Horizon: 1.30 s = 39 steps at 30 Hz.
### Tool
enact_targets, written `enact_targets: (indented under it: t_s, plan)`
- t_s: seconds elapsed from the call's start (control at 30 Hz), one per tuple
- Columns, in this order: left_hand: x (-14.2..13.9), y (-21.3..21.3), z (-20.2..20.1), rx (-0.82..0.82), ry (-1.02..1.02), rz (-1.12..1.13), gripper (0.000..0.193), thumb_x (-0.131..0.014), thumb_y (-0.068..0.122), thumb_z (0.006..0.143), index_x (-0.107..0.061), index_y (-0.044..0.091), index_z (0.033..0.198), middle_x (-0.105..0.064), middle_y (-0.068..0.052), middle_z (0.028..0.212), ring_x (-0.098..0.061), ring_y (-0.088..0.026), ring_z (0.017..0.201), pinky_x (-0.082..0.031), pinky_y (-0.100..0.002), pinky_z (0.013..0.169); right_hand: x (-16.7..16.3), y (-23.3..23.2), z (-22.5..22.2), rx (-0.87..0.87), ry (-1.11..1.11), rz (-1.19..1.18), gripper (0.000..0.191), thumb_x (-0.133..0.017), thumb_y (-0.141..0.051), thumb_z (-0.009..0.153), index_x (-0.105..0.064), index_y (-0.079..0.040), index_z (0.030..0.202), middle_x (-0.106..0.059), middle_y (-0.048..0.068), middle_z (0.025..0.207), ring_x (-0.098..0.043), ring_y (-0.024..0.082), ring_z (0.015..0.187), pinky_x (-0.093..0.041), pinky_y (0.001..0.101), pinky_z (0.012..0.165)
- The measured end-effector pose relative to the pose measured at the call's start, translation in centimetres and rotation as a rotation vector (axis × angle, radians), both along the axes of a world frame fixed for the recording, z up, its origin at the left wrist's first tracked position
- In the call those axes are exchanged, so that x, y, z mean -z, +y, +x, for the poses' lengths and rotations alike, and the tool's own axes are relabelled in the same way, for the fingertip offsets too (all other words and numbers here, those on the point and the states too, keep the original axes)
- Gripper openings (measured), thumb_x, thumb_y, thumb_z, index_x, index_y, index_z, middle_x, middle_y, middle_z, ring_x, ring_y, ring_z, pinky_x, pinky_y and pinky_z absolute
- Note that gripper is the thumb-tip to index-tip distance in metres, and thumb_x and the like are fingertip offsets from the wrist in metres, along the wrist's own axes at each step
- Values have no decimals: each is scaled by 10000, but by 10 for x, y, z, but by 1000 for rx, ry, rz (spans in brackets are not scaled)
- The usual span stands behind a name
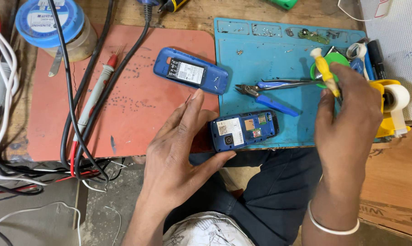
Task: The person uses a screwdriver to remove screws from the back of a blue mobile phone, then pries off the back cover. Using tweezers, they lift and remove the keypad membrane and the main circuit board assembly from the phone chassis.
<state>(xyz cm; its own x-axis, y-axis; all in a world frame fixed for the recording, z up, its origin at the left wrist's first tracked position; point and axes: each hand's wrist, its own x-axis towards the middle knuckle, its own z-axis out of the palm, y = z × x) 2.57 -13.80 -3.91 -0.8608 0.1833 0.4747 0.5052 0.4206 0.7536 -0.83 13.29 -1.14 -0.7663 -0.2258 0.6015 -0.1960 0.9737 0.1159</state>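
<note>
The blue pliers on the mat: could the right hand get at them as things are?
Probably not right away: the right hand is closed around a yellow-handled tool. The blue pliers lie uncovered on the blue mat just beside it.

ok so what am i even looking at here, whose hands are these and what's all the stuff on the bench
This is one picture from a camera worn on a person's head, looking down at their own two bare hands at a workbench. The left hand rests on the bench edge, fingers touching an opened blue phone whose inner parts show. The right hand holds a yellow-handled screwdriver in its grip, raised over a blue work mat. On that mat lie blue-handled pliers and tweezers. On the red mat beside it lies a second blue phone body, with a red test probe and black cables. A lidded jar stands top left, and a yellow tape dispenser sits far right.
</note>
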Motion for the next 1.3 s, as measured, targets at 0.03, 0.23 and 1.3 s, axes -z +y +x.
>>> enact_targets:
  t_s: [0.03,0.23,1.3]
  plan:
    - [-3,0,2,5,-30,24,999,-892,244,831,-285,16,1591,-707,-151,1283,-697,-323,1220,-524,-437,1101,-1,-3,3,-2,19,-56,328,-749,69,961,-653,59,1275,-721,214,1180,-690,315,1027,-580,410,882]
    - [-24,-3,1,34,-346,268,1012,-906,196,766,-331,43,1584,-718,-106,1323,-764,-200,1160,-614,-336,941,-1,-21,32,-66,-453,-1281,292,-615,-175,1031,-662,23,1240,-726,63,1079,-632,124,825,-556,278,695]
    - [-15,37,0,300,-616,1084,789,-741,43,960,-328,-4,1631,-613,-269,1398,-656,-279,1195,-577,-412,1042,19,-50,57,-536,-336,-1868,277,-685,8,1043,-573,63,1290,-700,254,1135,-757,325,972,-672,455,867]
